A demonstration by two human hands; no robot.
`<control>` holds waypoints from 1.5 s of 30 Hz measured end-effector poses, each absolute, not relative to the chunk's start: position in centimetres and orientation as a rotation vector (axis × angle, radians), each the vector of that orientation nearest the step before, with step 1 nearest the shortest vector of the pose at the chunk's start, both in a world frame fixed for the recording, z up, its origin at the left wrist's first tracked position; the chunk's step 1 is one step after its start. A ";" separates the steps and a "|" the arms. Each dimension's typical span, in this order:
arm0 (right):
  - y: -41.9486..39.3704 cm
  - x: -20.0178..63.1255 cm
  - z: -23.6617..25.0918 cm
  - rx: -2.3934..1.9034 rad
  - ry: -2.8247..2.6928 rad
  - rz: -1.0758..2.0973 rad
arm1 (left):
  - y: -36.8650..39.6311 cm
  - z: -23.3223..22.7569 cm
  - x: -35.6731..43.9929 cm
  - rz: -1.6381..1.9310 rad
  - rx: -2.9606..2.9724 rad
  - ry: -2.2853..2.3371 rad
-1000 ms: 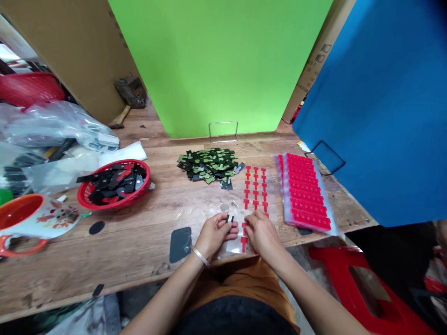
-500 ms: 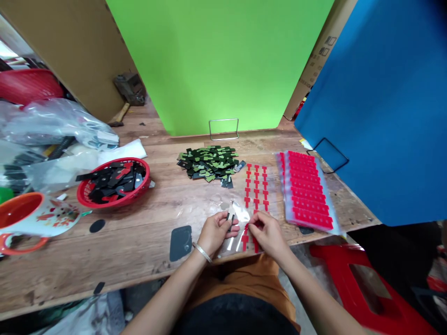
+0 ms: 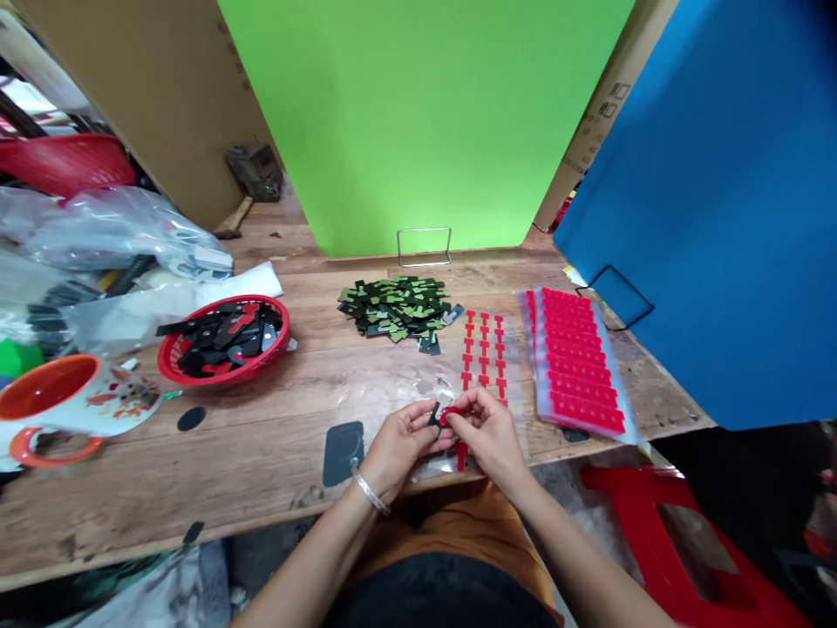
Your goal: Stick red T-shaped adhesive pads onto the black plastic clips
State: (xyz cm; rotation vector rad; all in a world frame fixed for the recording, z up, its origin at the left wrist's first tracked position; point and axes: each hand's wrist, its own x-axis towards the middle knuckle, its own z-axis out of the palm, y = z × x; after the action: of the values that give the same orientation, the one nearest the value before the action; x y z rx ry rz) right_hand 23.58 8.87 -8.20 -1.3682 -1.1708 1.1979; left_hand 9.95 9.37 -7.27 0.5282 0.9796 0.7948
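Observation:
My left hand (image 3: pixel 400 445) is closed on a small black and light-grey flat piece (image 3: pixel 434 413) just above the table's front edge. Pinched in my right hand (image 3: pixel 489 433) is a red T-shaped sticker (image 3: pixel 448 416), which meets the piece in my left hand; the fingers partly cover both. Under and behind my hands lies a clear sheet with columns of red T-shaped stickers (image 3: pixel 484 344). Beyond it is a heap of small black and green flat pieces (image 3: pixel 398 305).
To the right sits a stack of sheets with red stickers (image 3: pixel 581 358). A red basket (image 3: pixel 226 381) of black and red pieces and an orange-white mug (image 3: pixel 118 401) stand left. Green (image 3: pixel 425 113) and blue (image 3: pixel 706 218) boards rise behind; a red stool (image 3: pixel 719 558) is lower right.
My right hand has lifted a red sticker off the sheet and brought it left and up to the piece in my left hand. The view has shifted slightly.

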 end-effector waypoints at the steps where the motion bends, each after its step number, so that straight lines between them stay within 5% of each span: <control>1: 8.8 23.4 -8.3 -1.378 -1.178 1.184 | 9.3 -7.1 9.9 0.798 0.524 0.974; 45: 8.5 23.1 -8.4 -1.418 -1.206 1.084 | 9.2 -7.4 10.0 0.805 0.586 0.895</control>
State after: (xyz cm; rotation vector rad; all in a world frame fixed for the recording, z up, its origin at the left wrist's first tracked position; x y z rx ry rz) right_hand 23.09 8.54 -8.35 -1.4184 -1.2062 1.0841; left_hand 9.97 9.21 -7.35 0.5864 0.8947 0.8045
